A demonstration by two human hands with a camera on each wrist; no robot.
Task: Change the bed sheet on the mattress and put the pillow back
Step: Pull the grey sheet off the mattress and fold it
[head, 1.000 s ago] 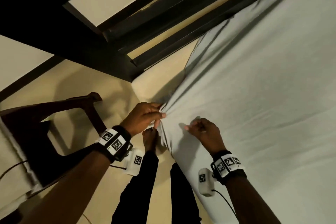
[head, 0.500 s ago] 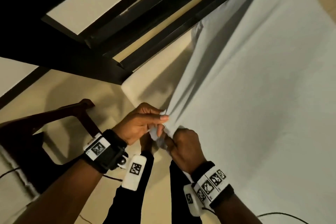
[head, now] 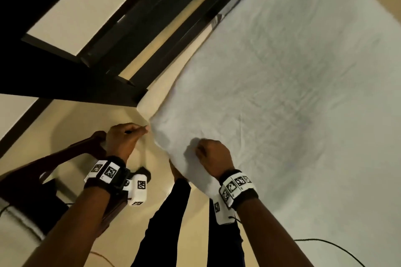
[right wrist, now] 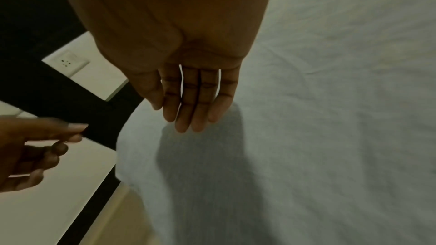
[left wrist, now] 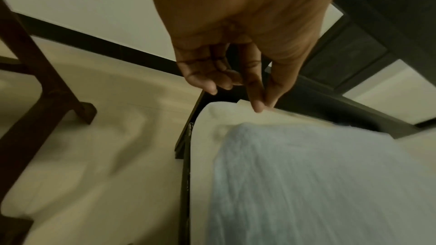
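Sheet corner released and lying over the mattress corner; both hands now off the cloth.

The left hand (head: pixel 124 140), half a second ago gripping bunched cloth, now only pinches forefinger to thumb, holding nothing that can be made out, its tips just beside the bare mattress corner (left wrist: pixel 212 116). The sheet (head: pixel 282 93) lies flat just right of those tips, its corner short of the mattress corner. The right hand (right wrist: pixel 186 85), which had clutched the same bunch, now hovers above the sheet, fingers (right wrist: pixel 188 118) straight and pressed together. Judgement: spreading is done here; tucking remains. No pillow and no containers are in view.
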